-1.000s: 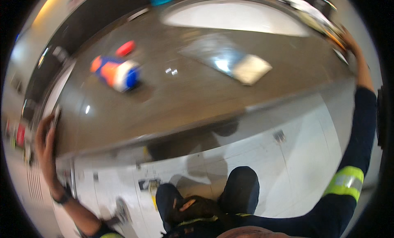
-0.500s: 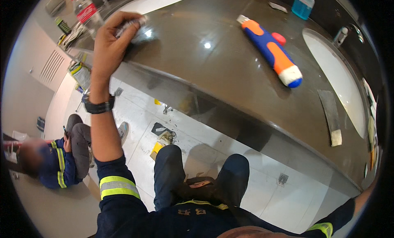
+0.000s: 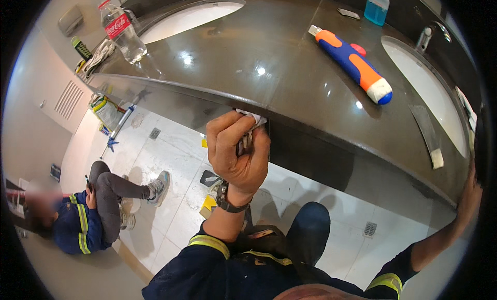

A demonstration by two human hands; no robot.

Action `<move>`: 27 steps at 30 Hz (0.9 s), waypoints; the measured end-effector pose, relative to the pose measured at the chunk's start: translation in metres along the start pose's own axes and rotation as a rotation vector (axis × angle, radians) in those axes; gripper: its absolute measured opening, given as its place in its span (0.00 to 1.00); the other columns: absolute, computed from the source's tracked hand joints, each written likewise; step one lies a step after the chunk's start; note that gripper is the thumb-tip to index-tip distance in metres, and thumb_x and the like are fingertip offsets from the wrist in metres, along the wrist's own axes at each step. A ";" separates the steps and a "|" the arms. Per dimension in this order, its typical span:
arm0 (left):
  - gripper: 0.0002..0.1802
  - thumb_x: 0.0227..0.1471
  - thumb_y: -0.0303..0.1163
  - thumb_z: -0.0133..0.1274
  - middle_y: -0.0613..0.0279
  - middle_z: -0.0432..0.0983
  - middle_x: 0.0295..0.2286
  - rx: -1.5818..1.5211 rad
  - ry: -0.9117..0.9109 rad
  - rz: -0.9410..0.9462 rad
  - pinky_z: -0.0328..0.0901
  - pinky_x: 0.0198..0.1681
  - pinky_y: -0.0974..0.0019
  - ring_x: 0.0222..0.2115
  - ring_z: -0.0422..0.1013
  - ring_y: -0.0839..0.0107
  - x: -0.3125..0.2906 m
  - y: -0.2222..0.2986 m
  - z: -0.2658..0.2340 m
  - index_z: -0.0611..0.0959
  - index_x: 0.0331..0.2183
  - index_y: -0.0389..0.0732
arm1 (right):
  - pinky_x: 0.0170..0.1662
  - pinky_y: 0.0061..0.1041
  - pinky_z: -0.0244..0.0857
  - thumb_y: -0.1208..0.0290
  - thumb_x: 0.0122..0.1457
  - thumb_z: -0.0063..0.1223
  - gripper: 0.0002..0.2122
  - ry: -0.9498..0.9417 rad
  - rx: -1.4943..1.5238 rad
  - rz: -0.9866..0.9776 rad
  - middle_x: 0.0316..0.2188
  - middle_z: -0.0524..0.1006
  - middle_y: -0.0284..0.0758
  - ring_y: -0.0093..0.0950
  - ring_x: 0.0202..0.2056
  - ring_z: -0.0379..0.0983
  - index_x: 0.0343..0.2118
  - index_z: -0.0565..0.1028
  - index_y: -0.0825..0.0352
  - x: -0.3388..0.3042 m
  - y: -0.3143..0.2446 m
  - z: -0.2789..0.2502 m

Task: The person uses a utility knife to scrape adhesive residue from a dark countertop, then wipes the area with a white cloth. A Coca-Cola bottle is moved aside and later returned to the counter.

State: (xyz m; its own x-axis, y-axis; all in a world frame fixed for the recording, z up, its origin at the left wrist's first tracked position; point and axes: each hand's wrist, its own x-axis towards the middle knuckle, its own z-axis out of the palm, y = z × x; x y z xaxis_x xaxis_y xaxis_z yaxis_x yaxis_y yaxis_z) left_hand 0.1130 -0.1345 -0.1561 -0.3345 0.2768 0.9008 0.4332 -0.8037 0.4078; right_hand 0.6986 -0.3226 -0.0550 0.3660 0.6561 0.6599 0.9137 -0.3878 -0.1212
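My left hand (image 3: pixel 239 147), with a dark watch on its wrist, is closed around a crumpled white cloth or wipe (image 3: pixel 252 115). It presses this against the front edge of the dark, glossy counter (image 3: pixel 207 56). At the far right, my right hand (image 3: pixel 472 183) is by the counter's right end; its fingers are lost in the dark rim. An orange-and-blue handled tool (image 3: pixel 352 64) with a short metal tip lies on the countertop. Nearer my right hand is a flat grey strip (image 3: pixel 425 134) with a pale end.
A clear bottle (image 3: pixel 123 33) with a red label stands at the counter's left, a blue-liquid bottle (image 3: pixel 376 7) at the back. White sinks (image 3: pixel 429 93) are set into the counter. A caulking gun (image 3: pixel 121 126) rests on the floor left. Another person (image 3: pixel 77 222) sits at lower left, holding a phone.
My left hand has come from the countertop's left side down and right to its front edge, still holding the white wad. More of my right forearm shows along the right side.
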 end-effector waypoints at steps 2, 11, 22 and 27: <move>0.18 0.42 0.15 0.65 0.58 0.78 0.37 0.068 -0.072 0.130 0.67 0.40 0.62 0.37 0.72 0.61 0.002 0.000 0.000 0.85 0.38 0.39 | 0.70 0.37 0.55 0.57 0.74 0.45 0.25 -0.019 0.000 -0.003 0.68 0.65 0.42 0.36 0.68 0.62 0.69 0.65 0.62 0.006 -0.030 0.003; 0.16 0.41 0.22 0.69 0.63 0.76 0.36 -0.027 -0.268 0.274 0.64 0.43 0.61 0.40 0.69 0.60 0.026 -0.026 -0.018 0.88 0.36 0.45 | 0.72 0.35 0.51 0.54 0.73 0.47 0.27 -0.012 -0.117 -0.059 0.68 0.65 0.42 0.36 0.70 0.58 0.68 0.66 0.65 0.029 -0.035 0.006; 0.07 0.55 0.22 0.63 0.58 0.77 0.34 0.278 0.303 -0.165 0.67 0.41 0.63 0.34 0.71 0.65 0.098 -0.171 -0.096 0.84 0.37 0.36 | 0.71 0.34 0.50 0.54 0.72 0.49 0.27 -0.078 -0.223 -0.063 0.66 0.68 0.45 0.40 0.68 0.61 0.67 0.67 0.68 0.040 -0.016 0.006; 0.11 0.52 0.22 0.65 0.60 0.81 0.37 0.038 -0.029 0.063 0.68 0.40 0.62 0.36 0.74 0.65 0.056 -0.096 -0.078 0.85 0.40 0.40 | 0.68 0.34 0.55 0.55 0.71 0.50 0.28 -0.140 -0.013 0.045 0.63 0.71 0.48 0.41 0.64 0.67 0.65 0.68 0.72 0.042 -0.063 0.008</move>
State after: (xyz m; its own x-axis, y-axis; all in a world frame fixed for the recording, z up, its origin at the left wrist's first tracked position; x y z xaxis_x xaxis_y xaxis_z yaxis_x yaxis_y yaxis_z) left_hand -0.0126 -0.0829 -0.1567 -0.2815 0.2419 0.9286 0.4839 -0.7998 0.3551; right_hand 0.6581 -0.2652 -0.0255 0.4288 0.7210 0.5443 0.8936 -0.4272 -0.1381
